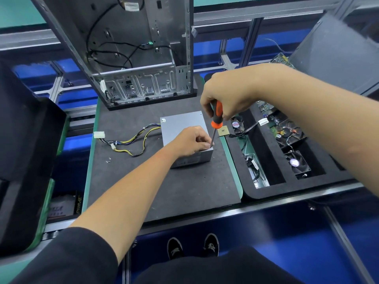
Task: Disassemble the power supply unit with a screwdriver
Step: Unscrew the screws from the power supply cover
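A grey metal power supply unit lies on the dark mat in the middle of the bench, its bundle of black and yellow cables trailing to the left. My left hand rests on the unit's top near its front right corner, fingers curled and pinching at the screwdriver tip. My right hand grips the orange and black screwdriver from above. The shaft points down to that same corner. The screw itself is hidden by my fingers.
An empty computer case stands at the back of the mat. A black foam tray on the right holds fans, cables and boards. A small chip lies by the unit. Loose screws sit left of it.
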The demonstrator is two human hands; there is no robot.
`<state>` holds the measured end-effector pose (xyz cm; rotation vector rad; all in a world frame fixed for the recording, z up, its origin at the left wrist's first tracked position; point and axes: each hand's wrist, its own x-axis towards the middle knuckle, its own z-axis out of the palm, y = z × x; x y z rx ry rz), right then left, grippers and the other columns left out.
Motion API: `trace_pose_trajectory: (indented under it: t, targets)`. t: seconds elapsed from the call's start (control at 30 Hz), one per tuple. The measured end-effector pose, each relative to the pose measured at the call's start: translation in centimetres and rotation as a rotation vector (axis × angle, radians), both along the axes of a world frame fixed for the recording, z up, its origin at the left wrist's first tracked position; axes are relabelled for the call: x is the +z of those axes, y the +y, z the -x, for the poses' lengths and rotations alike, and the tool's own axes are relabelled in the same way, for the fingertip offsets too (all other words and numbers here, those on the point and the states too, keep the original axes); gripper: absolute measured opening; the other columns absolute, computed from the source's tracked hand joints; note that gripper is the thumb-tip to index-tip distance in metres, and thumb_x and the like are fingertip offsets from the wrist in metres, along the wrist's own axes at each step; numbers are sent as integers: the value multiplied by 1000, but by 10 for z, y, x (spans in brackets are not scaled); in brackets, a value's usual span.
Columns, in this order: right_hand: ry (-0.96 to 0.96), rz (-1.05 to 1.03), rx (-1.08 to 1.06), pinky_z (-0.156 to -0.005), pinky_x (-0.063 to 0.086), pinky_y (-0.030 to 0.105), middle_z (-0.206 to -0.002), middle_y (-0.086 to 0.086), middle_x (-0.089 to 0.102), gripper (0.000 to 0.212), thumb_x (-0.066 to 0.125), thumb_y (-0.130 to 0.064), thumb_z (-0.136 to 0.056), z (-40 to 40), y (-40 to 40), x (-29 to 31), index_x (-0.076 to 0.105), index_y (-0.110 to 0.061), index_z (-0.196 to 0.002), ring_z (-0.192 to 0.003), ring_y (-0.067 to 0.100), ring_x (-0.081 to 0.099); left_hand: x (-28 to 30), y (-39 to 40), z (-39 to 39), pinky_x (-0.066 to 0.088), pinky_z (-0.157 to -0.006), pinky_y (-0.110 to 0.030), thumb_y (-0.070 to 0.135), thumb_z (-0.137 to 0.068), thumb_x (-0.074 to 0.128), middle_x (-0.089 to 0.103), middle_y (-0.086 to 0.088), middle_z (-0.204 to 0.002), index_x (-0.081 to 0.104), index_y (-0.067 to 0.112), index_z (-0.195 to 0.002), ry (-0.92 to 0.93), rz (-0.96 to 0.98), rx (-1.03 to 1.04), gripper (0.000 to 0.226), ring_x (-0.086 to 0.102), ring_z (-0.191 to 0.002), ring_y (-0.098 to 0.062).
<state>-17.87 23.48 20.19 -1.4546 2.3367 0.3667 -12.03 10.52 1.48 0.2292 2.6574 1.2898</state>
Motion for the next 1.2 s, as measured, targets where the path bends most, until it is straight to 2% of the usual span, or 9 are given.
trace_pose_trajectory:
  t: [0.13,0.27,0.4,0.6,0.7,0.8,1.0,1.13,1.2]
  targets:
    - [38,-5,-36,-53,38,22,-76,-7,62,12,71,-15,-75,-5,-2,-8,68,-20,-86,-69,10,56,-2,3,-2,35,-62,-5,2,-82,69,58,1,-87,74,6,-85,13,2,29,7,50,-64,-1]
    - [-18,-9,-128,-54,47,25,-74,3,70,9,71,-15,-74,-4,-6,-8,69,-17,-83,-67,20,70,-3,3,-2,38,-63,-8,1,-80,71,60,-2,-88,73,9,-81,23,-12,47,8,52,-67,-7]
    - [-64,6,-149,-53,45,24,-69,4,70,10,71,-14,-75,0,-4,-6,70,-16,-84,-66,20,69,-4,2,-1,41,-68,-14,3,-80,72,60,1,-85,74,10,-82,21,-17,52,8,53,-71,-12]
    - [4,6,-65,-53,41,24,-77,-4,66,8,70,-21,-76,-10,-1,-8,69,-19,-84,-69,11,58,-3,-1,0,37,-65,-4,2,-82,69,58,11,-82,74,12,-83,11,-16,31,11,54,-69,-1]
    - [7,-17,-145,-55,48,27,-60,1,70,26,56,-36,-81,-15,-5,-13,66,-12,-79,-63,18,66,-2,-2,1,36,-64,-5,1,-83,67,62,0,-85,73,15,-82,0,-5,24,15,51,-68,-3]
    - [-12,-42,-271,-52,46,27,-43,7,62,31,45,-23,-87,-9,-11,-13,59,-6,-65,-54,26,67,-2,-1,-1,38,-63,-5,-1,-81,67,60,3,-83,73,12,-81,6,-18,62,15,51,-66,-3]
    - [98,-129,-28,-48,31,27,-58,6,57,28,50,-21,-89,-12,-12,-12,54,-9,-64,-53,23,46,0,0,-2,38,-60,-6,0,-80,67,56,6,-83,71,14,-78,1,7,54,15,50,-61,-1]
    - [88,-91,110,-62,43,28,-81,-4,65,3,64,-23,-85,-12,-4,-5,66,-21,-84,-75,16,55,2,0,-3,39,-63,-6,2,-80,69,56,3,-85,68,19,-77,-12,0,18,17,50,-65,-3]
    - [43,-29,135,-65,42,25,-84,-10,64,9,71,-21,-79,-9,-1,-4,69,-25,-88,-80,11,57,4,0,-3,38,-62,-6,3,-79,71,54,5,-82,68,17,-78,-16,-4,11,15,48,-65,-3]
